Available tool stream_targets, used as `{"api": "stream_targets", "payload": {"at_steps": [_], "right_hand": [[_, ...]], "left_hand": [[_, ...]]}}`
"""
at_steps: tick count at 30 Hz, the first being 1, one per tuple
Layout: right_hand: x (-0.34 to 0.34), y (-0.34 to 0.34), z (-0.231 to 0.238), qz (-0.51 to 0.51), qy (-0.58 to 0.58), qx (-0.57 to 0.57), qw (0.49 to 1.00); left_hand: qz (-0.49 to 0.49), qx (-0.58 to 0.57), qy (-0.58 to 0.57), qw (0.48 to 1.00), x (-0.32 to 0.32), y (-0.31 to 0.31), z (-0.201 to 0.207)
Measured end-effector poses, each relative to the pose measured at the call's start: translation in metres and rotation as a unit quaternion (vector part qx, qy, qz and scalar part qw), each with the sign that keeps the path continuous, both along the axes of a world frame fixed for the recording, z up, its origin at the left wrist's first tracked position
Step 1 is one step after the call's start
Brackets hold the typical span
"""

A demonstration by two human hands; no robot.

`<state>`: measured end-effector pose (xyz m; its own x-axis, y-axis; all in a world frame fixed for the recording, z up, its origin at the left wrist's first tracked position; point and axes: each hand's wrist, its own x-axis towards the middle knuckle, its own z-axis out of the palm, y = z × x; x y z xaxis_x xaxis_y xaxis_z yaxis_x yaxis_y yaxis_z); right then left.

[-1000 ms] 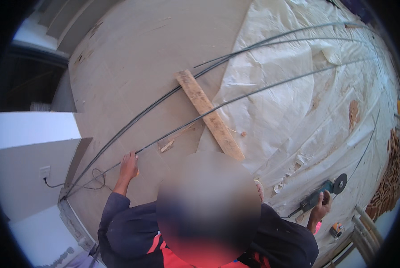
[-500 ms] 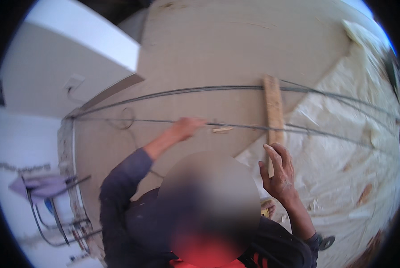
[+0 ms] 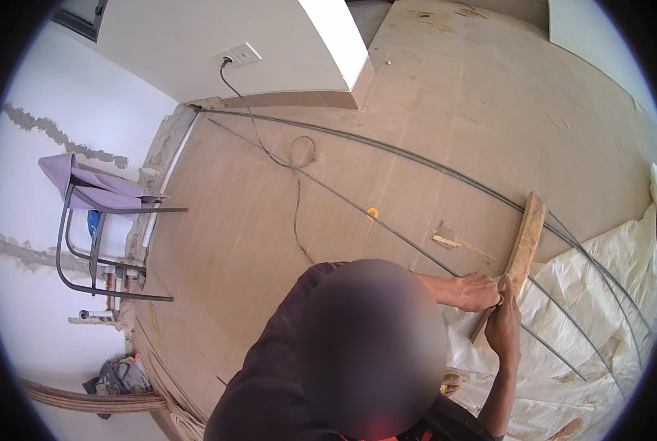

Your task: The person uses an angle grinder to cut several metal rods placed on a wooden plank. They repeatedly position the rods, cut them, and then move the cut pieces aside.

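A long thin grey metal rod (image 3: 409, 241) lies diagonally over the floor and runs in under both my hands. My left hand (image 3: 479, 292) is closed around it beside a rough wooden plank (image 3: 526, 239). Right against it, my right hand (image 3: 504, 327) is closed at the same spot, with its fingertips hidden by the other hand. A small dark bit shows between the two hands. Beyond my right hand the rod comes out over the plastic sheet. More long rods (image 3: 446, 170) lie together farther off, across the plank's far end.
White plastic sheeting (image 3: 593, 279) covers the floor at right. An orange ring (image 3: 372, 214) and wood scraps (image 3: 446, 241) lie near the rod. A black cable (image 3: 297, 213) loops from a wall socket (image 3: 236, 57). At left stands a metal frame (image 3: 115, 211) with a purple cloth (image 3: 86, 184).
My left hand has moved right along the rod, and my right hand, open before, has closed near it. Both hands now meet at the plank. The view has shifted and turned.
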<state>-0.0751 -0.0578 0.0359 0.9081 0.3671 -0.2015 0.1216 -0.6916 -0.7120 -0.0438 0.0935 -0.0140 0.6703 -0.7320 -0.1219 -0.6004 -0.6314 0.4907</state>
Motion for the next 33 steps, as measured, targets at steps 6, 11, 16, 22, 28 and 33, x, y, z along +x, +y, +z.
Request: {"api": "stream_targets", "payload": {"at_steps": [6,11,16,22,28,33], "right_hand": [[0.01,-0.034,-0.006,0.01,0.031,-0.041,0.999],[0.015,-0.136,-0.047,-0.033,-0.071,-0.127,0.989],[0.044,-0.146,-0.063,-0.059,-0.086,-0.219,0.97],[0.033,-0.162,-0.088,-0.097,-0.112,-0.168,0.975],[0.05,-0.148,-0.061,-0.076,-0.056,-0.143,0.985],[0.098,-0.129,-0.048,-0.018,-0.012,-0.199,0.98]], "left_hand": [[0.105,-0.147,0.02,0.983,0.006,0.045,0.02],[0.177,-0.39,0.211,0.879,0.015,0.08,0.156],[0.15,-0.605,0.192,0.758,-0.043,0.069,0.275],[0.067,-0.636,0.239,0.731,-0.062,0.05,0.28],[0.091,-0.608,0.265,0.743,-0.041,0.07,0.278],[0.265,-0.49,0.257,0.79,0.017,0.074,0.224]]}}
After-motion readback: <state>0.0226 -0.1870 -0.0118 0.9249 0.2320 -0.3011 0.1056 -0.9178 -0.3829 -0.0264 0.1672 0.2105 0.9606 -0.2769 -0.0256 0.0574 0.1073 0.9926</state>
